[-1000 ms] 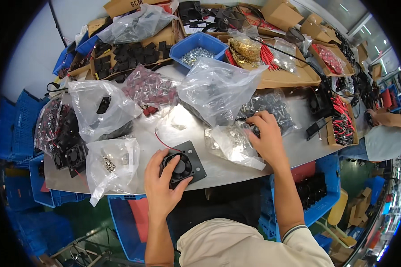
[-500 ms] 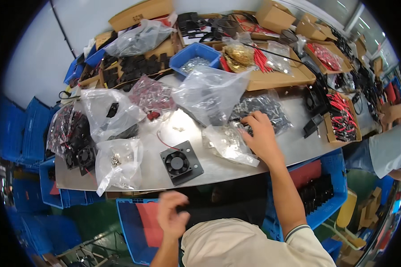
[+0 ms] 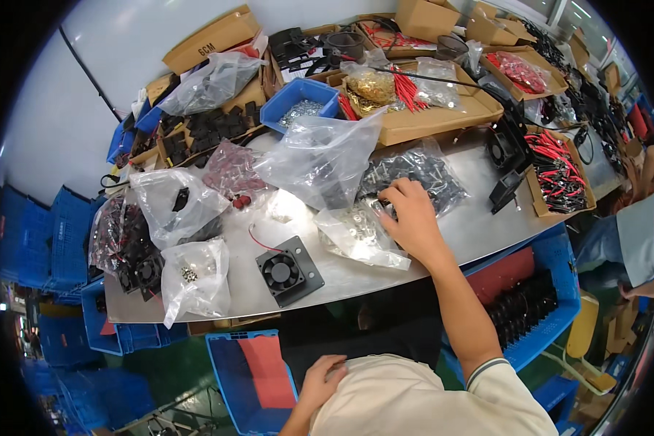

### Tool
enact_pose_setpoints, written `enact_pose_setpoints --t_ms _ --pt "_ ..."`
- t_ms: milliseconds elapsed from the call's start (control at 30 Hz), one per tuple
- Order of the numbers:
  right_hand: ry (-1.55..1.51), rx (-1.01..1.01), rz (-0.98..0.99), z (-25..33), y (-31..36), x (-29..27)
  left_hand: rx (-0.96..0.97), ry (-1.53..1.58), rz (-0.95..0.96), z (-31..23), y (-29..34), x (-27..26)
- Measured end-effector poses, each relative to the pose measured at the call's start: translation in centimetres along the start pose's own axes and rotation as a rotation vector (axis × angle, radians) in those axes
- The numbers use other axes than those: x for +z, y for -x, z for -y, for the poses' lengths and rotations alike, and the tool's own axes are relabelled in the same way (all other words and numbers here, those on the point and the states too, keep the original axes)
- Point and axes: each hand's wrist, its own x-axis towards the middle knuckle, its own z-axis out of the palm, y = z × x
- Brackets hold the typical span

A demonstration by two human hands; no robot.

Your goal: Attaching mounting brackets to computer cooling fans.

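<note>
My right hand (image 3: pixel 410 221) reaches over the table. Its bent fingertips are down where a clear bag of small metal parts (image 3: pixel 360 231) meets a bag of dark screws (image 3: pixel 421 174); anything pinched there is hidden. My left hand (image 3: pixel 323 381) rests by my waist at the table's front, holding nothing, its fingers loosely extended. A black fan on a dark square plate (image 3: pixel 289 272), with a thin red wire, lies on the table between the bags. To its left is a clear bag with a few small metal pieces (image 3: pixel 190 275).
Behind stand a blue bin of metal parts (image 3: pixel 299 100) and a cardboard tray (image 3: pixel 443 120) with red wires. Two black fan units (image 3: pixel 507 163) sit at right beside a box of red and black leads (image 3: pixel 558 171). Blue crates (image 3: pixel 247 378) flank me below; a person (image 3: pixel 636 232) is far right.
My left hand has dropped from in front of the table edge to my waist. My right hand stays at the bags, its fingers slightly more bent. The view has shifted a little.
</note>
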Motion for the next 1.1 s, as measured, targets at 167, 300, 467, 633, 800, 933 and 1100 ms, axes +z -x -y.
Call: enact_pose_setpoints --t_ms 167,300,467,633,800,933,1100 --pt "-0.034 -0.054 -0.031 -0.1 0.0 0.7 -0.164 0.303 0.017 1.2 0.8 2.2" --pt "-0.034 -0.062 -0.028 -0.4 0.2 0.4 -0.101 0.268 0.003 -2.1 -1.2 1.7" --pt "-0.222 -0.065 -0.072 1.0 0.6 -1.5 0.54 0.341 -0.145 -12.8 -6.0 -4.8" --pt "-1.357 -0.131 0.418 11.3 4.8 -2.3 0.966 1.342 -0.092 -25.2 -11.4 -11.9" --pt "-1.859 0.213 0.657 14.7 10.3 4.3 1.095 1.433 0.041 -28.9 -16.1 -16.2" --pt "-1.807 0.407 0.652 14.5 14.0 6.4 1.151 1.294 -0.008 -29.7 -17.0 -18.8" --pt "-2.357 0.993 1.123 16.6 17.2 5.1 1.215 1.152 -0.08 -32.6 -16.3 -20.1"
